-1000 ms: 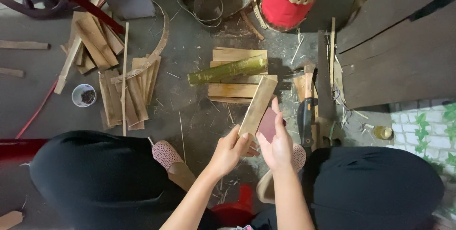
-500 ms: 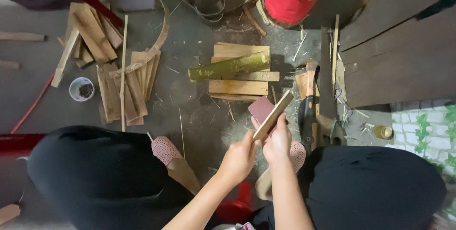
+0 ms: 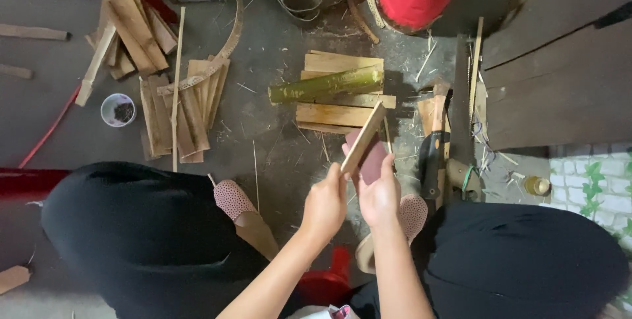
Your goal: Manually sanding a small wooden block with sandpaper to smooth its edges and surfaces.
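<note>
Bamboo slat [image 3: 364, 137] and maroon sandpaper [image 3: 372, 159] between both hands [image 3: 352, 199]

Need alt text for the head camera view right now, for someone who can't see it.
Both hands hold a flat bamboo slat over the floor: left hand grips its lower end, right hand presses a reddish-brown sheet against it. A green bamboo stem lies on stacked slats beyond.
</note>
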